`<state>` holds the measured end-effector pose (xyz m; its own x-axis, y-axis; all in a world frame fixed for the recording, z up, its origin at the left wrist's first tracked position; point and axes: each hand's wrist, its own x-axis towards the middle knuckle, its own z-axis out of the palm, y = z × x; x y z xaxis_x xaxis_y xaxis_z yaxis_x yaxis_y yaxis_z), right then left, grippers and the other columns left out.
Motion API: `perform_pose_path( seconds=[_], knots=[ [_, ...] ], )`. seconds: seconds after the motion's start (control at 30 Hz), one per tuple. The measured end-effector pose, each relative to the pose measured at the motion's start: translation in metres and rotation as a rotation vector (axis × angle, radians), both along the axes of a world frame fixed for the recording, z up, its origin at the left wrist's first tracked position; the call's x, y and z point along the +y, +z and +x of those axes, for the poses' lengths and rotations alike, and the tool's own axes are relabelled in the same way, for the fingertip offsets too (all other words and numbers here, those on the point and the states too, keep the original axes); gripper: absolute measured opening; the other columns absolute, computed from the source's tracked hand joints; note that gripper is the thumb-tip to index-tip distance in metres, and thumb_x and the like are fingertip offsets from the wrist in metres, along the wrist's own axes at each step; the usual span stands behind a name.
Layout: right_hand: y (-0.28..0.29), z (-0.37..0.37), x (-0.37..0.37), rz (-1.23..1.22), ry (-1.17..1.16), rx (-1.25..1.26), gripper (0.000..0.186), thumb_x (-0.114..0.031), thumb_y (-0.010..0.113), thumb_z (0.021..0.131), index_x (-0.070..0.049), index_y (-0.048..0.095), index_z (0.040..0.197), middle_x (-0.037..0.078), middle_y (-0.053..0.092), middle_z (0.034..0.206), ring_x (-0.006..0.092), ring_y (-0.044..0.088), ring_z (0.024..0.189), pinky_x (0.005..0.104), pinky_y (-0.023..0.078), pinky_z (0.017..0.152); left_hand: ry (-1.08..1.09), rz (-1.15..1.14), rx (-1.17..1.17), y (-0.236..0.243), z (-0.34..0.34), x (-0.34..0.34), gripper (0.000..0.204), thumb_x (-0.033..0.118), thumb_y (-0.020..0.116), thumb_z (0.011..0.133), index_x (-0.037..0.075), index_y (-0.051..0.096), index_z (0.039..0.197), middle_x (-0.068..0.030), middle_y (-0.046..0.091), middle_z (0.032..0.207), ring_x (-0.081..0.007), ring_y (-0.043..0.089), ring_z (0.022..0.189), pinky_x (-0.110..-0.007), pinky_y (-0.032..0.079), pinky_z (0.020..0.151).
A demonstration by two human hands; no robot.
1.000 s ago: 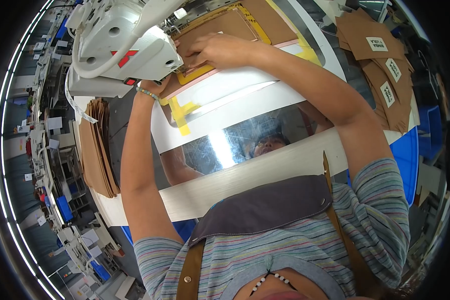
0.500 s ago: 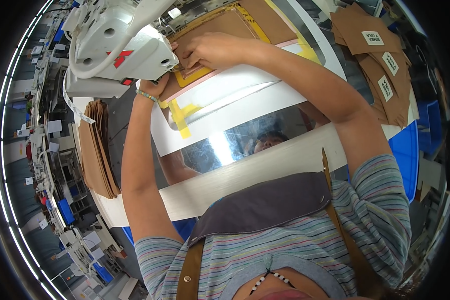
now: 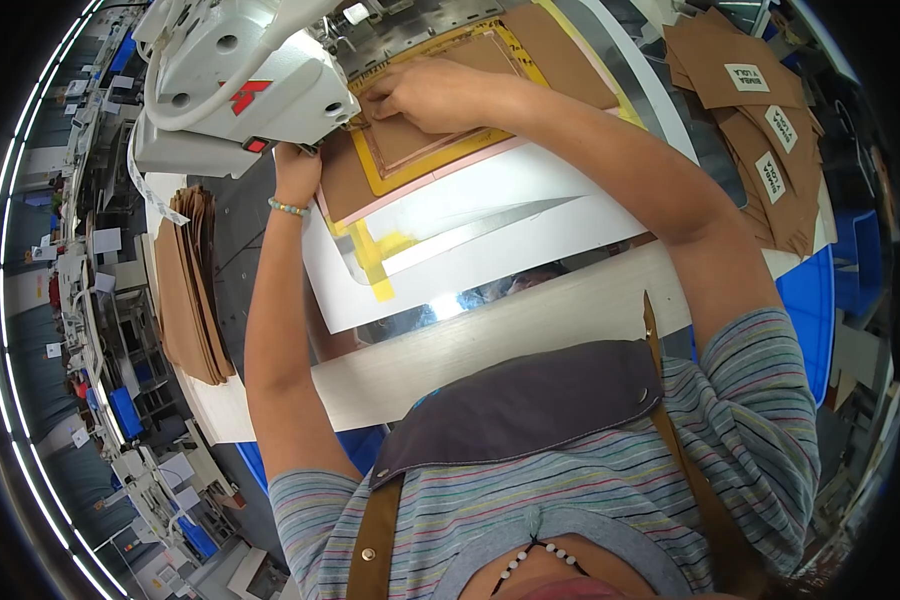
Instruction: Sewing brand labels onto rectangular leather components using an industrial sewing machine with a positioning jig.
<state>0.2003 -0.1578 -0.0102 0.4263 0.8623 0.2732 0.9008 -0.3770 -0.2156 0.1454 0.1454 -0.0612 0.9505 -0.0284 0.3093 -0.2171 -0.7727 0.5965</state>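
Note:
My right hand (image 3: 420,92) rests on the brown panel (image 3: 440,140) inside a yellow frame (image 3: 372,178), its fingers bent and apart, touching the surface near the sewing machine head (image 3: 250,100). My left hand (image 3: 298,172), with a beaded bracelet at the wrist, is at the frame's left edge beneath the machine head; its fingers are mostly hidden. The panel and frame lie over pink strips on a large white template (image 3: 480,190) with yellow tape (image 3: 380,268).
Brown pieces stand stacked on the left (image 3: 188,290); labelled brown pieces (image 3: 710,60) lie on the right. A shiny metal plate (image 3: 400,325) shows beside the pale table edge (image 3: 490,350). A blue bin (image 3: 802,310) is at the lower right, and further workstations line the left.
The white template and framed panel have shifted toward me, covering more of the shiny plate. My left hand has moved slightly left; my right hand has stayed on the panel.

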Motion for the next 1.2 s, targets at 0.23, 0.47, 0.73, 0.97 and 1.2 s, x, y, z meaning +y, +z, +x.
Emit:
perform_pose_path(
  seconds=[0.23, 0.47, 0.73, 0.97, 1.2],
  knots=[
    [-0.011, -0.007, -0.006, 0.113, 0.061, -0.034, 0.033, -0.007, 0.059, 0.096, -0.005, 0.078, 0.123, 0.010, 0.069, 0.140, 0.0318, 0.061, 0.130, 0.0430, 0.049, 0.111, 0.087, -0.122, 0.176, 0.004, -0.026, 0.018, 0.023, 0.008, 0.062, 0.096, -0.006, 0.069, 0.113, -0.0167, 0.074, 0.100, -0.0250, 0.068, 0.089, -0.034, 0.051, 0.084],
    [0.004, -0.021, -0.018, 0.028, 0.134, 0.031, 0.035, -0.004, 0.064, 0.092, -0.004, 0.076, 0.125, 0.010, 0.069, 0.139, 0.0311, 0.061, 0.129, 0.0430, 0.050, 0.110, -0.079, -0.087, -0.008, 0.036, -0.071, -0.023, 0.023, 0.011, 0.065, 0.101, -0.001, 0.072, 0.119, -0.0144, 0.074, 0.119, -0.0255, 0.069, 0.109, -0.034, 0.051, 0.098],
    [0.038, -0.034, -0.081, -0.072, -0.032, 0.044, 0.033, -0.006, 0.066, 0.092, -0.004, 0.075, 0.124, 0.008, 0.069, 0.139, 0.0275, 0.062, 0.128, 0.0437, 0.049, 0.109, -0.155, 0.084, -0.109, 0.054, -0.100, -0.064, 0.024, 0.009, 0.064, 0.101, 0.004, 0.074, 0.122, -0.0129, 0.074, 0.125, -0.0314, 0.067, 0.121, -0.040, 0.050, 0.105],
    [-0.008, -0.038, -0.139, -0.077, -0.245, -0.306, 0.034, -0.006, 0.070, 0.088, -0.003, 0.073, 0.123, 0.006, 0.070, 0.135, 0.0239, 0.064, 0.120, 0.0385, 0.054, 0.095, -0.349, 0.278, -0.136, 0.059, -0.094, -0.108, 0.029, 0.012, 0.065, 0.101, 0.005, 0.070, 0.129, -0.0118, 0.068, 0.138, -0.0334, 0.061, 0.132, -0.044, 0.045, 0.112],
    [-0.011, -0.040, -0.133, -0.091, -0.249, -0.429, 0.040, -0.006, 0.071, 0.085, -0.004, 0.070, 0.125, 0.006, 0.069, 0.136, 0.0227, 0.065, 0.117, 0.0358, 0.056, 0.087, -0.302, 0.506, -0.118, 0.042, -0.088, -0.120, 0.042, 0.024, 0.063, 0.103, 0.007, 0.063, 0.142, -0.0114, 0.058, 0.154, -0.0358, 0.050, 0.144, -0.049, 0.038, 0.119]
  ],
)
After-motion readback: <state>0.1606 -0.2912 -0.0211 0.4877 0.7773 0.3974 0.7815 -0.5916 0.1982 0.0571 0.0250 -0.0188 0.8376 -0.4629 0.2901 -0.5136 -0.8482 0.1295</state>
